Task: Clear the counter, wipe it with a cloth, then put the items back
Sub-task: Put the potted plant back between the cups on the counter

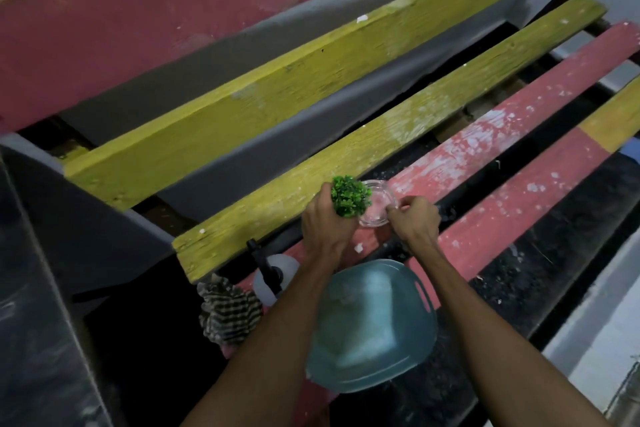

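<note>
My left hand (325, 218) grips a small green artificial plant (349, 195), its leafy top sticking out above my fingers. Just right of it a clear glass dish (377, 208) rests on the red slat (485, 146) of the painted bench. My right hand (414, 217) pinches the dish's near rim with thumb and fingers. Below my arms a blue plastic basin (372, 326) sits at the bench's front. A crumpled striped cloth (230, 312) lies at the front left, beside a white spray bottle (273, 276) with a black nozzle.
The bench has yellow slats (398, 135) and red slats with dark gaps between them, and white dusty smears to the right. A yellow and red backrest rises behind. A grey wall stands at the left, pale floor at the right.
</note>
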